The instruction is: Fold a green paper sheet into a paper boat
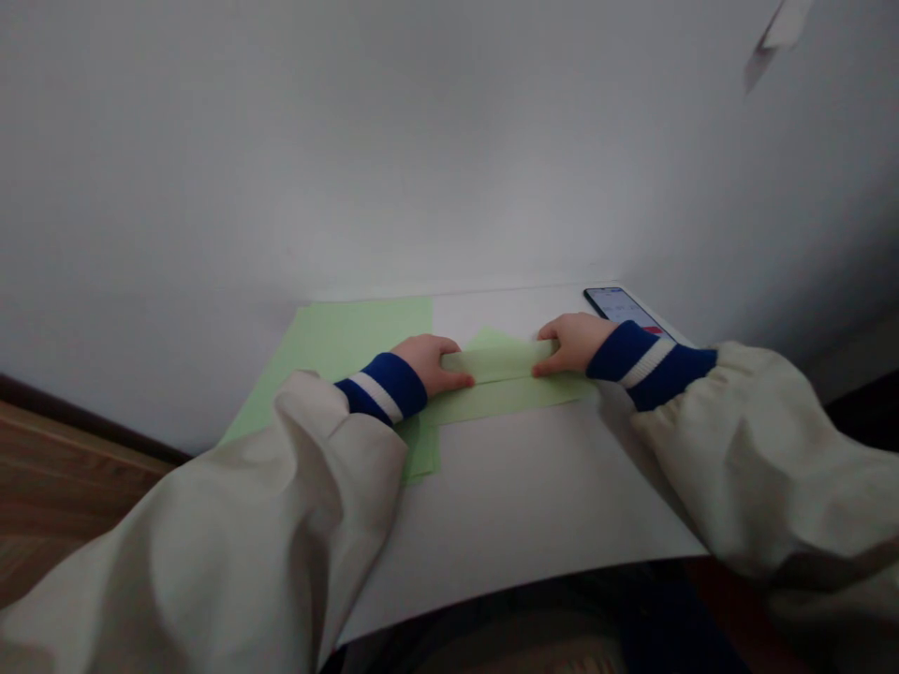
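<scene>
Pinching a folded green paper strip (498,362) between left grip (430,365) and right grip (572,344), one at each end. Holding it against a green sheet (344,342), near a smartphone (618,309)

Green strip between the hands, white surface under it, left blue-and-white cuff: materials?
The green strip looks like coloured paper or thin card: matte, with a crisp fold. The white surface looks like smooth, matte board or heavy paper, with a thin front edge; hard to say which. The left cuff looks like soft knit, from its snug, banded look; fibre can't be told.

Left hand (427,365) and right hand (574,343), curled
</scene>
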Demonstrator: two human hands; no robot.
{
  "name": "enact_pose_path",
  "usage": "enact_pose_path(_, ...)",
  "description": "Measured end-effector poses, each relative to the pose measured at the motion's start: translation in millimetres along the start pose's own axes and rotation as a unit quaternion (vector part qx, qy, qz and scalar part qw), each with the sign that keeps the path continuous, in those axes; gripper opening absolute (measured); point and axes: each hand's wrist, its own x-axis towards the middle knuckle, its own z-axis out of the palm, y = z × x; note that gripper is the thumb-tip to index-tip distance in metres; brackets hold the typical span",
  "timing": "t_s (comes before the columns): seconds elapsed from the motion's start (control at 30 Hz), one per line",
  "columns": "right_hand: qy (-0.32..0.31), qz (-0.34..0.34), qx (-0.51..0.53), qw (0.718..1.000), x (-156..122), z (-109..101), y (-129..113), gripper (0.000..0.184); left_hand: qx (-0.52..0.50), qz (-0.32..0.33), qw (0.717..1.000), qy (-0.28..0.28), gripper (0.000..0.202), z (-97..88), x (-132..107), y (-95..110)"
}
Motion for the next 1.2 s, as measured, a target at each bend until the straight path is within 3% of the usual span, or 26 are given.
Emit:
enact_pose_path(0.23,-0.063,0.035,0.013,0.997,-2.6,-5.8,13.5,0.034,0.008,-0.008,1.0,-0.002,0.048,-1.4,-0.7,0.9)
enact_pose_path(1.2,-0.16,0.041,0.13,0.978,10.3,13.3,62.2,0.024,0.005,0.015,1.0,0.001,0.047,6.1,0.9,-5.7)
